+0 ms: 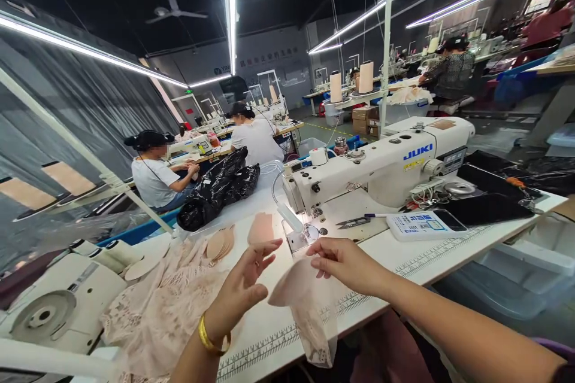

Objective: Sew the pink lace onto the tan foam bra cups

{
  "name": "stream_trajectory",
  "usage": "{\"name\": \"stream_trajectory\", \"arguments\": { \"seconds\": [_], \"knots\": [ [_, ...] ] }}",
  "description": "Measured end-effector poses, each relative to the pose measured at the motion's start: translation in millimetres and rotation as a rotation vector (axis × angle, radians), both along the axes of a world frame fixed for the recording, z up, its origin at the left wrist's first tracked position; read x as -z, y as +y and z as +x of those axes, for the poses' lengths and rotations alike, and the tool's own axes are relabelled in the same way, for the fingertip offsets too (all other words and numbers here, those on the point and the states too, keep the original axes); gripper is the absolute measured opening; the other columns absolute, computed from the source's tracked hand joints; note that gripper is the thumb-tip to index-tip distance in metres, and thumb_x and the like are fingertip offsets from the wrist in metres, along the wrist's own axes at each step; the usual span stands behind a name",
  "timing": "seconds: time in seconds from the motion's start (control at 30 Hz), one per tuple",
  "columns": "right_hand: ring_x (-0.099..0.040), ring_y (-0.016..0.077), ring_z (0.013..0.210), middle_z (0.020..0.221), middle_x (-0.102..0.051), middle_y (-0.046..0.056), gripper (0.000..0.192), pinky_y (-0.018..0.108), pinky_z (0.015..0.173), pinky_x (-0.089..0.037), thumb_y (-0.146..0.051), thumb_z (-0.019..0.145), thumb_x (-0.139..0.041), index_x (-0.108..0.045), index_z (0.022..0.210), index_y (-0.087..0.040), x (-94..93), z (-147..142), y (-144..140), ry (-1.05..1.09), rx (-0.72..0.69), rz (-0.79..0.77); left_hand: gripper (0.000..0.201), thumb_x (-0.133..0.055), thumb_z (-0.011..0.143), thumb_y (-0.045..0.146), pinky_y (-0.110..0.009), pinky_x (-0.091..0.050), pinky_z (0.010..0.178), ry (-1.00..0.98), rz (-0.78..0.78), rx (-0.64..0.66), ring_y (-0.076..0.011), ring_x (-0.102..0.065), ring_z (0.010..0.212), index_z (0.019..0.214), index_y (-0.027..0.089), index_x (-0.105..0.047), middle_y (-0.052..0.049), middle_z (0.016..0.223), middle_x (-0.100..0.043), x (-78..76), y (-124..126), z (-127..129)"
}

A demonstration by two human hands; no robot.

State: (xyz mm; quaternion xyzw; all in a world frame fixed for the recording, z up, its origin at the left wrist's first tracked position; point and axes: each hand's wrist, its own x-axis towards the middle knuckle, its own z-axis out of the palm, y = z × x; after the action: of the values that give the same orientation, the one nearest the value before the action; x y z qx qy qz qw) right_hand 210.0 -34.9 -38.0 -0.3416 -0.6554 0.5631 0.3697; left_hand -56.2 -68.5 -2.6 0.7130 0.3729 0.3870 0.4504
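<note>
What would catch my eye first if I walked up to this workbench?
Most likely the white JUKI sewing machine at the centre of the table, and just in front of it the right hand pinching a pale pink lace piece that droops over the table edge. The left hand, open, with a gold bangle, hovers beside a heap of pink lace fabric. A shiny black plastic bag sits behind.

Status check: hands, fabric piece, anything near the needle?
Left hand open, touching nothing. Right hand pinching pink fabric piece before sewing machine. Scissors beside needle.
</note>
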Motion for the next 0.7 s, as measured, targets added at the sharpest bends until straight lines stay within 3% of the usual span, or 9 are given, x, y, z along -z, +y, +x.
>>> {"name": "stream_trajectory", "arguments": {
  "seconds": [0.1,0.17,0.2,0.27,0.33,0.4,0.5,0.6,0.7],
  "knots": [
    [-0.071,0.0179,0.074,0.079,-0.07,0.001,0.016,0.027,0.069,-0.049,-0.023,0.093,-0.061,-0.073,0.104,-0.02,-35.0,2.8,-15.8,-0.234,-0.16,0.18,0.087,-0.083,0.077,0.062,-0.054,-0.016,0.128,0.106,-0.01,0.058,-0.0349,-0.03,0.153,0.15,0.033,-0.048,-0.01,0.162,-0.042,-10.2,-7.0,16.8],
    [-0.069,0.0169,0.073,0.077,-0.071,0.0,0.014,0.024,0.066,-0.046,-0.018,0.093,-0.062,-0.074,0.098,-0.02,-57.9,3.6,-26.4,-0.366,-0.27,0.304,0.101,-0.092,0.069,0.052,-0.053,-0.021,0.126,0.156,-0.054,0.139,-0.0346,-0.039,0.148,0.154,0.032,-0.042,-0.011,0.156,-0.048,-14.4,-11.5,34.6],
    [-0.069,0.0167,0.075,0.08,-0.072,0.0,0.013,0.024,0.066,-0.044,-0.015,0.091,-0.063,-0.074,0.095,-0.021,-67.6,4.2,-30.6,-0.415,-0.308,0.352,0.101,-0.094,0.067,0.048,-0.052,-0.031,0.121,0.132,-0.093,0.193,-0.0335,-0.051,0.138,0.152,0.029,-0.044,-0.011,0.145,-0.058,-15.6,-13.2,43.3],
    [-0.068,0.0164,0.078,0.087,-0.074,0.0,0.012,0.022,0.066,-0.042,-0.012,0.088,-0.067,-0.073,0.092,-0.022,-81.5,6.3,-35.8,-0.492,-0.346,0.405,0.077,-0.093,0.069,0.044,-0.045,-0.047,0.105,0.048,-0.17,0.311,-0.028,-0.066,0.11,0.134,0.023,-0.057,-0.007,0.112,-0.071,-16.3,-15.5,56.2],
    [-0.067,0.0157,0.077,0.088,-0.075,-0.001,0.014,0.021,0.064,-0.041,-0.011,0.087,-0.068,-0.071,0.093,-0.022,-87.7,8.9,-35.4,-0.553,-0.334,0.427,0.047,-0.087,0.075,0.043,-0.037,-0.051,0.09,0.025,-0.206,0.371,-0.0231,-0.065,0.096,0.11,0.02,-0.064,-0.004,0.095,-0.069,-15.0,-16.5,60.2],
    [-0.066,0.0151,0.072,0.081,-0.073,-0.002,0.012,0.022,0.06,-0.038,-0.011,0.089,-0.065,-0.069,0.092,-0.023,-86.7,10.1,-30.4,-0.606,-0.287,0.501,0.037,-0.082,0.078,0.044,-0.031,-0.049,0.078,0.081,-0.206,0.298,-0.019,-0.06,0.086,0.095,0.018,-0.062,-0.002,0.091,-0.066,-12.4,-16.8,55.3],
    [-0.061,0.0161,0.064,0.074,-0.07,-0.001,0.012,0.025,0.056,-0.033,-0.013,0.094,-0.059,-0.065,0.088,-0.022,-74.9,4.7,-19.8,-0.64,-0.134,0.804,0.033,-0.077,0.08,0.044,-0.023,-0.04,0.059,0.232,-0.094,0.002,-0.0117,-0.048,0.066,0.086,0.019,-0.056,0.004,0.074,-0.053,-7.6,-15.9,39.4],
    [-0.058,0.0176,0.061,0.072,-0.067,0.003,0.023,0.028,0.056,-0.034,-0.01,0.098,-0.048,-0.064,0.085,-0.02,-52.2,-10.1,-10.8,-0.547,0.09,1.172,0.018,-0.063,0.092,0.033,-0.024,-0.035,0.055,0.574,0.346,-0.284,-0.011,-0.043,0.057,0.084,0.02,-0.053,0.006,0.064,-0.048,-2.6,-12.7,23.1],
    [-0.064,0.0186,0.075,0.091,-0.073,0.008,0.031,0.028,0.065,-0.045,-0.005,0.1,-0.039,-0.066,0.095,-0.02,-16.5,-25.8,0.4,-0.363,0.184,1.275,0.019,-0.045,0.1,0.02,-0.029,-0.037,0.06,0.829,0.676,-0.342,-0.0157,-0.05,0.061,0.083,0.02,-0.054,0.0,0.068,-0.057,7.0,-8.1,11.6]
  ]
}}
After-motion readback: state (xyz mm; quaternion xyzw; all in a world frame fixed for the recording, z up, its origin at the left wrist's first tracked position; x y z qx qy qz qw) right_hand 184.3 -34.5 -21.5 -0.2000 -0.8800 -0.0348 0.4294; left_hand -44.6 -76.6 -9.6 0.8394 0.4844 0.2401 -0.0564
